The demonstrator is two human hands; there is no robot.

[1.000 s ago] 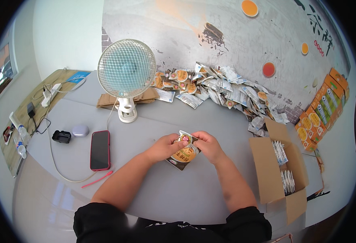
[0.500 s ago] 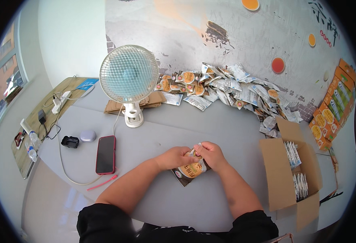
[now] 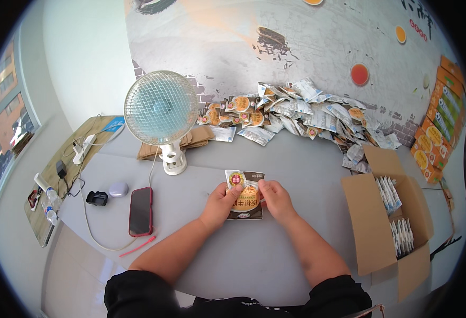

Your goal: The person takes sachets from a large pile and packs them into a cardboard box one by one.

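Observation:
A brown and orange sachet (image 3: pixel 249 206) with a pale upper corner is held flat over the grey table, between my two hands. My left hand (image 3: pixel 221 205) grips its left side, thumb lying on the printed front. At the opposite edge, my right hand (image 3: pixel 277 199) pinches the sachet near its upper right; the fingers behind it are hidden. To the right stands an open cardboard box (image 3: pixel 369 228) with two rows of upright sachets (image 3: pixel 401 238) inside. Beyond my hands, a large heap of similar sachets (image 3: pixel 317 116) lies against the wall.
A small fan (image 3: pixel 161 108) stands at the back left beside flattened brown paper bags (image 3: pixel 198 135). Left of my hands lie a red-cased phone (image 3: pixel 140 212), a pink cable end (image 3: pixel 137 247), a lilac case (image 3: pixel 118 189) and a black case (image 3: pixel 96 198). Orange cartons (image 3: pixel 433 143) stand far right.
The sachet was crumpled and tilted between my hands; now it is spread flat and straight, front up. My hands have moved apart to its two sides. The whole view has shifted slightly.

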